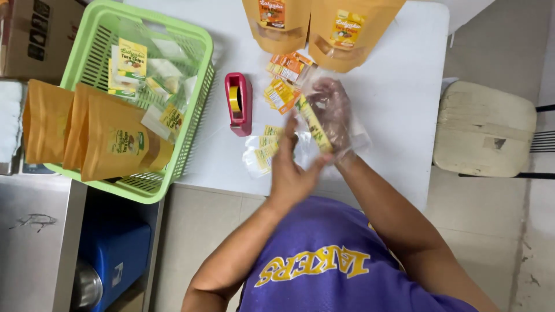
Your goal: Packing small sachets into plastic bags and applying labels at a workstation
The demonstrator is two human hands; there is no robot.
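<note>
A clear plastic bag point(341, 118) was held above the near edge of the white table point(404, 86), with the right hand point(332, 112) pushed inside it, fingers bent and lying close together behind the film. A narrow yellow and green label point(314, 123) lay against that bag, its long axis running on a slant from the upper left, near the loose stickers, down to the lower right toward the person's chest. The left hand point(292, 170) rose from below with fingers spread apart, thumb and forefinger tip touching the lower end of the label; whether they pinched it could not be told. The bag was thin, glossy and crumpled. Loose stickers point(283, 81), orange and yellow, small and rectangular, lay in a heap just beside the bag, and further small clear packets point(260, 153) lay on the table near the left hand. A red tape dispenser point(239, 104) with a yellow roll stood to the left of the stickers. Two orange paper pouches point(321, 29) with clear windows sat at the far edge. A green plastic basket point(144, 92), slatted, overhung the left side of the table and held more orange pouches and labelled packets. The table was smooth and plain. A pale, worn stool point(483, 130) stood to the right on a tiled floor point(509, 242); a blue container point(113, 260) sat below the basket.
</note>
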